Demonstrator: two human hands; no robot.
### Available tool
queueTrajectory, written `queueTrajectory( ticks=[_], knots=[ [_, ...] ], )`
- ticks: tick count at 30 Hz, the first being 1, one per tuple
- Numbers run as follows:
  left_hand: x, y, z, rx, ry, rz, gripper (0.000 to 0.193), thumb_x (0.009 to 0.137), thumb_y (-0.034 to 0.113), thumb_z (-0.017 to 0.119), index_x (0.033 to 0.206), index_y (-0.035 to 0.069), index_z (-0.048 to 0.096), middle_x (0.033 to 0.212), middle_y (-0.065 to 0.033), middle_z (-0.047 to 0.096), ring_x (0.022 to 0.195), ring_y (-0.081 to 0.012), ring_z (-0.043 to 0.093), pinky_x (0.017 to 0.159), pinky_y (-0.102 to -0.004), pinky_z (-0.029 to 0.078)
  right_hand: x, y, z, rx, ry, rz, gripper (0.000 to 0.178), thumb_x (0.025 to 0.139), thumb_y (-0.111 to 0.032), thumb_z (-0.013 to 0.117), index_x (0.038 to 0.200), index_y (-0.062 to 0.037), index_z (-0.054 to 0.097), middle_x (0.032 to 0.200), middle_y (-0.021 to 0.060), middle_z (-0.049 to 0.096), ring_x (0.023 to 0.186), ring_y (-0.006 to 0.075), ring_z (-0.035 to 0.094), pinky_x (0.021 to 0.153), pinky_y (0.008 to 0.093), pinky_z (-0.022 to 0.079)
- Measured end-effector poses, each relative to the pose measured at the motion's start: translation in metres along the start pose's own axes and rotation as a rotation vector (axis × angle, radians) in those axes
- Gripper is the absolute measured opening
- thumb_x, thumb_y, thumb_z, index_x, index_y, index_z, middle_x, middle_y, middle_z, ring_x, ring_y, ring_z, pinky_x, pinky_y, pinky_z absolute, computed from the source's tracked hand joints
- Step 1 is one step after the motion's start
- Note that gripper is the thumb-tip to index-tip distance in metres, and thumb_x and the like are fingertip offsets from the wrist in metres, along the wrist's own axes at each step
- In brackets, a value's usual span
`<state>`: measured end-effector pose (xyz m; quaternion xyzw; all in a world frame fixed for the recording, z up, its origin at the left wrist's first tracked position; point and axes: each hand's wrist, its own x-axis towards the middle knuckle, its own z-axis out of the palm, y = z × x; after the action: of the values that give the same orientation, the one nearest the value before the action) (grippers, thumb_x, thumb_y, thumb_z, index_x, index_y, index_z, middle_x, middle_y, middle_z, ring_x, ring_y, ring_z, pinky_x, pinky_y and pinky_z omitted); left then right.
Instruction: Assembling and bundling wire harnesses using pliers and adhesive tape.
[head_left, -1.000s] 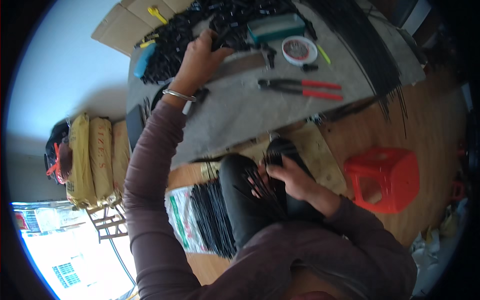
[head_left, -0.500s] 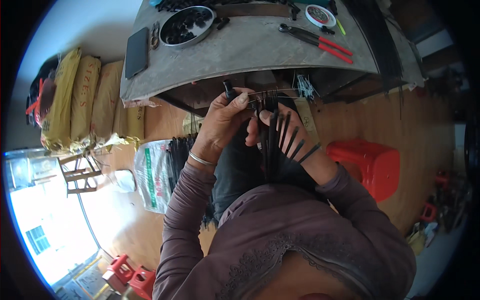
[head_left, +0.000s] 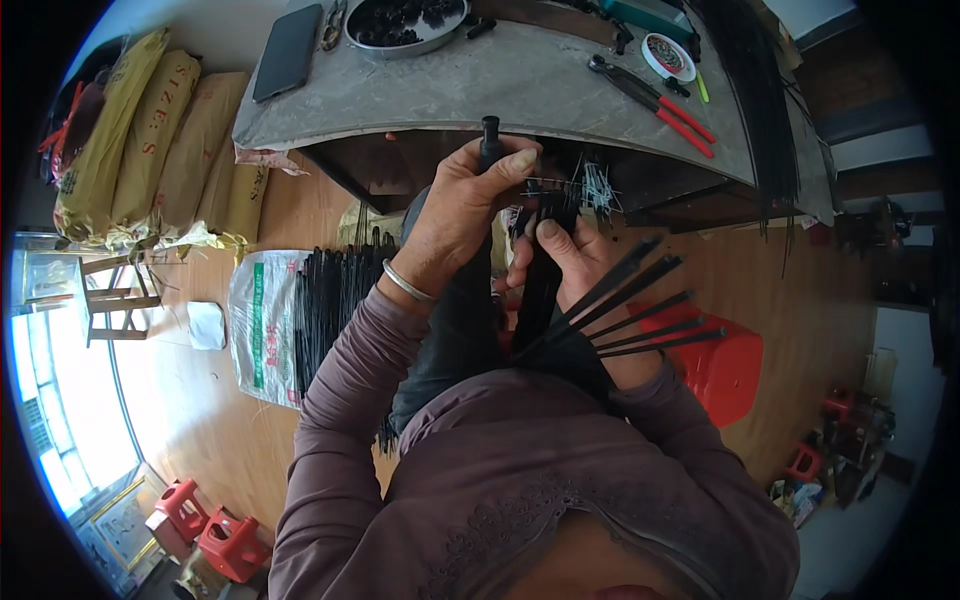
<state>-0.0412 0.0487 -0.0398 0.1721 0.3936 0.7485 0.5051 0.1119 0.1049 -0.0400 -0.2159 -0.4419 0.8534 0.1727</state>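
My left hand (head_left: 465, 195) is closed around a black tube (head_left: 490, 140), its knobbed end standing up above my fist. By the left thumb, a thin metal wire (head_left: 552, 182) runs across toward a bunch of slim black rods (head_left: 540, 290), which look like umbrella ribs. My right hand (head_left: 575, 255) grips this bunch near its upper end, thumb pressed on top. Several loose rod ends (head_left: 640, 290) fan out to the right over my right wrist. The exact joint between wire and rods is too small and dark to make out.
On the grey table (head_left: 400, 100) lie red-handled pliers (head_left: 655, 108), a dark flat tablet-like thing (head_left: 288, 55), a round metal pan (head_left: 405, 47) of black parts and a white dish (head_left: 672, 76). Pale thin pins (head_left: 598, 188) hang below its edge. A red stool (head_left: 735, 375) stands right; black rods (head_left: 335, 300) lie left.
The view has shifted. My left hand has come closer to my right, and the black tube stands more upright. The loose rods spread farther out to the right.
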Motion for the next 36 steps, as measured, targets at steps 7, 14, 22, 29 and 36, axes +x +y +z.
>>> queueTrajectory(
  ticks=[7,14,22,29,36],
  knots=[
    [0.001,0.006,-0.008,0.036,-0.034,0.014,0.023,0.089,0.013,0.066,0.11,0.004,0.063,0.089,-0.0026,0.064,0.083,-0.0129,0.062,0.073,-0.0288,0.052,0.003,-0.005,0.016,-0.044,0.063,0.018,0.022,0.098,-0.024,0.051,0.098,-0.0023,0.054,0.076,0.0096,0.059,0.063,0.0185,0.06,0.062,0.035,0.056],
    [-0.001,0.011,-0.016,0.005,0.001,0.08,0.022,0.087,0.013,0.068,0.106,0.003,0.062,0.09,-0.0067,0.067,0.079,-0.0136,0.065,0.066,-0.0255,0.055,0.009,-0.003,0.024,-0.111,0.029,0.011,0.021,0.098,-0.023,0.05,0.101,-0.0029,0.054,0.077,0.0088,0.059,0.063,0.0166,0.059,0.063,0.0297,0.052],
    [-0.007,0.018,-0.022,-0.042,-0.007,0.074,0.02,0.088,0.009,0.065,0.107,0.002,0.06,0.097,-0.0114,0.067,0.083,-0.0177,0.066,0.072,-0.0294,0.056,0.012,0.003,0.028,-0.108,0.047,0.023,0.021,0.098,-0.024,0.051,0.1,-0.0026,0.055,0.076,0.008,0.059,0.063,0.0176,0.058,0.061,0.03,0.05],
    [-0.007,0.02,-0.024,-0.073,-0.047,0.055,0.018,0.09,0.009,0.06,0.107,0.002,0.06,0.101,-0.0127,0.067,0.088,-0.019,0.066,0.077,-0.0331,0.055,0.014,0.003,0.029,-0.157,0.048,-0.005,0.022,0.098,-0.024,0.051,0.099,-0.0027,0.055,0.075,0.0081,0.059,0.063,0.0172,0.058,0.061,0.0302,0.05],
    [-0.004,0.019,-0.02,-0.047,-0.02,0.047,0.018,0.09,0.009,0.061,0.106,0.001,0.061,0.1,-0.0125,0.067,0.088,-0.0186,0.065,0.077,-0.0318,0.055,0.015,0.004,0.024,-0.134,0.019,0.002,0.022,0.098,-0.024,0.051,0.099,-0.003,0.055,0.075,0.0078,0.059,0.062,0.0163,0.058,0.061,0.03,0.051]
  ],
)
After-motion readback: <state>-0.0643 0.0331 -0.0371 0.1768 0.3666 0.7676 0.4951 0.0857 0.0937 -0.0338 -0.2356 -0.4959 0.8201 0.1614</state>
